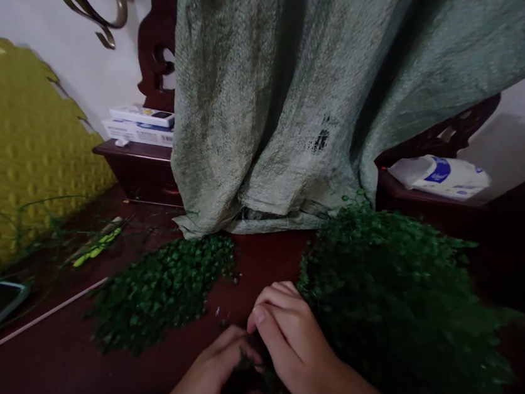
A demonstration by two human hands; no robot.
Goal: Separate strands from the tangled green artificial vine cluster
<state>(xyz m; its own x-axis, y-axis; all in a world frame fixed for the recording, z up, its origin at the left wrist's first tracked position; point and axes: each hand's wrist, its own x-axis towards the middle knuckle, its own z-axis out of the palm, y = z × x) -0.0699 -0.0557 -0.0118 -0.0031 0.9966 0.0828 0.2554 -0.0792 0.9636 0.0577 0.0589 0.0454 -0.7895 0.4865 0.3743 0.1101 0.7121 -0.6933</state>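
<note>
Low in the middle, my left hand (pixel 216 375) curls its fingers and thumb around a small dark green sprig (pixel 244 360), partly hidden in shadow. Touching or almost touching it, my right hand (pixel 296 340) has its fingers bent closed and the thumb pressed against them; whatever they pinch is hidden. To the left lies a pile of small green leafy pieces (pixel 161 293). A larger heap of green sprigs (pixel 402 301) spreads on the right, close beside my right hand. Both piles rest on a dark red wooden surface (pixel 266 251).
A grey-green woven sack (pixel 302 100) hangs at the back, its hem on the wood. Flat boxes (pixel 142 126) sit on the left ledge, a tissue pack (pixel 445 178) on the right. A yellow-green handled tool (pixel 98 248), pink cord (pixel 34 329) and yellow foam mat (pixel 16 150) lie left.
</note>
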